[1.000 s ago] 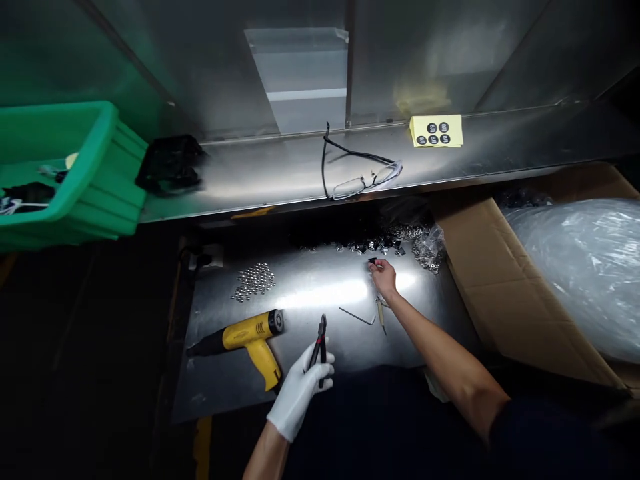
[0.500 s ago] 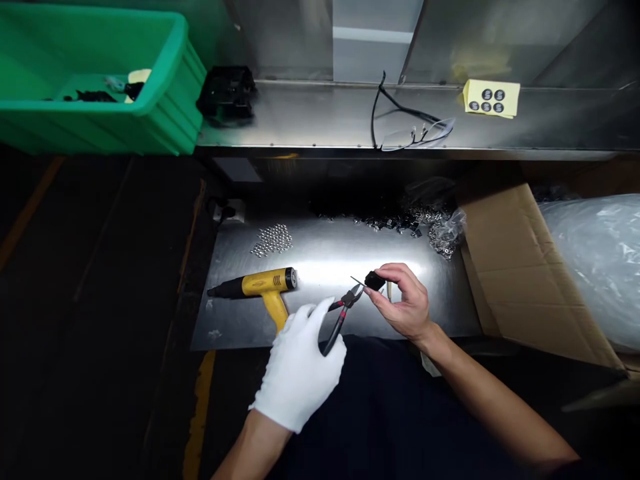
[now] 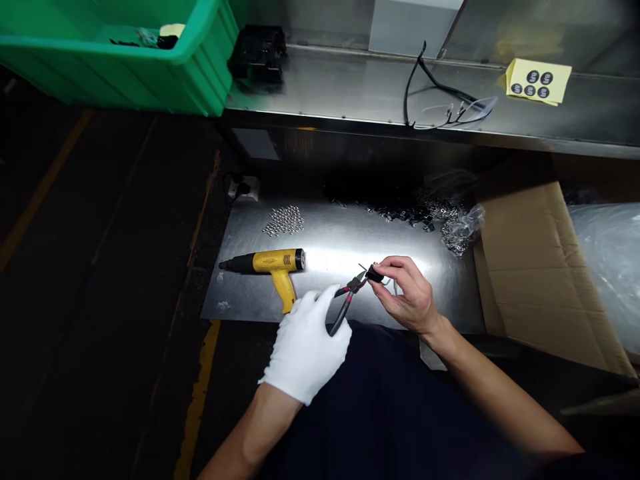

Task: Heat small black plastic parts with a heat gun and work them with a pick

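My left hand (image 3: 309, 343), in a white glove, is wrapped round the dark handles of a pair of pliers (image 3: 356, 283). Their jaws point up and right and meet the near side of a small black part (image 3: 374, 273). Bare, my right hand (image 3: 407, 293) pinches that part between thumb and fingers, with a thin pin or wire sticking out at its upper left. Left of the gloved hand, a yellow heat gun (image 3: 280, 263) lies on the metal table (image 3: 330, 233), its nozzle facing left.
Small silver pieces (image 3: 285, 220) lie behind the heat gun. Black and silver parts (image 3: 410, 215) are heaped at the back. A cardboard box (image 3: 535, 267) stands right. On the shelf are a green bin (image 3: 150, 77), glasses (image 3: 445, 100) and a yellow sticker sheet (image 3: 537, 81).
The view has shifted and tilted. The plier jaws have come up against the black part, which my right hand has turned slightly.
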Tool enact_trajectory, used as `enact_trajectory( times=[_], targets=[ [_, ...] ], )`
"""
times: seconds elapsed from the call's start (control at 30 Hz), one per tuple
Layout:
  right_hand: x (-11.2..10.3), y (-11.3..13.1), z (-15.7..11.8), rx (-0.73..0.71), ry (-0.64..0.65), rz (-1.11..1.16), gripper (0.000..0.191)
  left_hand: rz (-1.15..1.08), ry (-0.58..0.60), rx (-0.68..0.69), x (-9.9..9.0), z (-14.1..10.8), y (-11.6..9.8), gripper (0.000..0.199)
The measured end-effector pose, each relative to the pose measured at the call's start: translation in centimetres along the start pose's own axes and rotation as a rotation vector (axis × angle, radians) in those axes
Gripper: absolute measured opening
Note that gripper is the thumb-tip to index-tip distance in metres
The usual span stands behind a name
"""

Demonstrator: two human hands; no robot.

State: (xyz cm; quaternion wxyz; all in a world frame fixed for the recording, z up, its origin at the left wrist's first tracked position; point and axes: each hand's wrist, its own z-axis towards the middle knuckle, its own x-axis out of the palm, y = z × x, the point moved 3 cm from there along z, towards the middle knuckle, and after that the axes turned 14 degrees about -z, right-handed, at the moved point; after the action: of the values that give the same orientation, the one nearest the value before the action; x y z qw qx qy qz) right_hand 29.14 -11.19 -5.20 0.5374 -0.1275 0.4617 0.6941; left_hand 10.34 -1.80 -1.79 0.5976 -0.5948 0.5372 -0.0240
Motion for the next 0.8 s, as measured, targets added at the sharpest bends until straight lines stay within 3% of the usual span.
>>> enact_trajectory(
  times=[0.4, 0.8],
  targets=[
    [0.4, -0.3, -0.9, -0.052, 0.052, 0.016, 0.050, 0.091, 0.090, -0.124, 0.1, 0.0, -1.1, 0.046],
    [0.9, -0.1, -1.5, -0.053, 0.033, 0.033, 0.047, 0.020, 0.087, -0.140, 0.3, -0.3, -0.4, 0.023]
  ],
)
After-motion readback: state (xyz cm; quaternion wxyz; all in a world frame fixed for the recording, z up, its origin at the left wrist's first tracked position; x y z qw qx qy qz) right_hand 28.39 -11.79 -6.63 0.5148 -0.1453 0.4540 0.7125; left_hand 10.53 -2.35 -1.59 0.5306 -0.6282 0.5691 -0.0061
